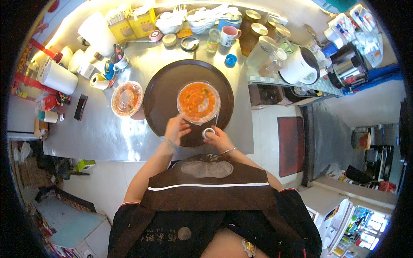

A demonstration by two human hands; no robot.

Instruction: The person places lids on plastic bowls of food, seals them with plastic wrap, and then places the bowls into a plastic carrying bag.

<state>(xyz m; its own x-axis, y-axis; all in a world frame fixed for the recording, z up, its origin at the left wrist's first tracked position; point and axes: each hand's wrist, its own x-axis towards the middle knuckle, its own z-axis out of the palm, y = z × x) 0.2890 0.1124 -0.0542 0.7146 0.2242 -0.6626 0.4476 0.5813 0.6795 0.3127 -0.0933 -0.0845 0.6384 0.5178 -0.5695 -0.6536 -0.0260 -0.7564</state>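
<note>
A clear-lidded plastic bowl of orange-red soup [197,102] rests on a round dark brown tray [161,87]. My right hand [219,140] grips a roll of tape [208,133] just below the bowl. A thin clear strip runs from around the roll up to the bowl's right side. My left hand [176,129], slightly blurred, is at the bowl's lower left edge with its fingers apart; whether a fingertip touches the rim is unclear. Left of the tray stands a second lidded bowl of reddish food [127,98].
The steel table [96,135] carries a phone [80,107] at left. Along its back are a pink-lined mug [229,35], a small glass jar [213,40], a blue cap [230,60] and bowls of white spoons [201,21]. A white kettle [300,66] stands on the right shelf.
</note>
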